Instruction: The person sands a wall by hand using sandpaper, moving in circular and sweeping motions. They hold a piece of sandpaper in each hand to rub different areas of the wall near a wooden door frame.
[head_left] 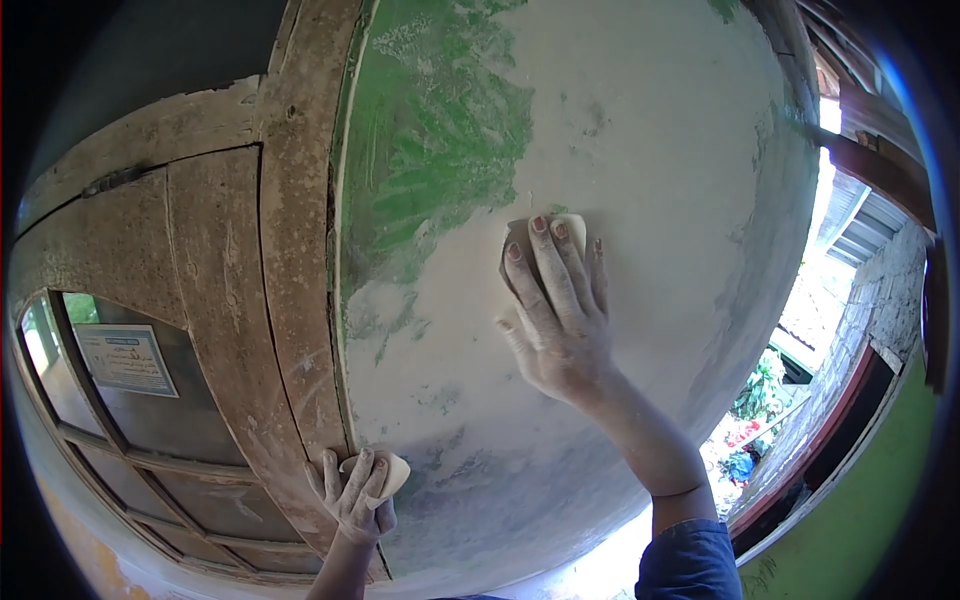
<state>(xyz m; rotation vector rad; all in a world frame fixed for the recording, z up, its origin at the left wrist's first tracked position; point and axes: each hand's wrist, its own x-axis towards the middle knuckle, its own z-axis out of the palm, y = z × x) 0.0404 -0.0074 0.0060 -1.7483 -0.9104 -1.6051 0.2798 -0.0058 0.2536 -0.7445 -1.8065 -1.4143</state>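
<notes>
My right hand (565, 315), dusted with white powder, presses a folded piece of sandpaper (518, 232) flat on the wall (640, 170). The wall is coated whitish, with green paint (430, 140) showing at the upper left. Lower down, my left hand (352, 492), also dusty, holds a pale, curved piece (396, 478) between its fingers, beside the edge of the wooden frame. What this piece is made of cannot be told.
A worn wooden door frame (300, 200) runs down the left side of the wall. Left of it is a paned window (190, 500) with a paper notice (125, 360). At the right are an opening with flowers (745, 440) and a green wall (860, 500).
</notes>
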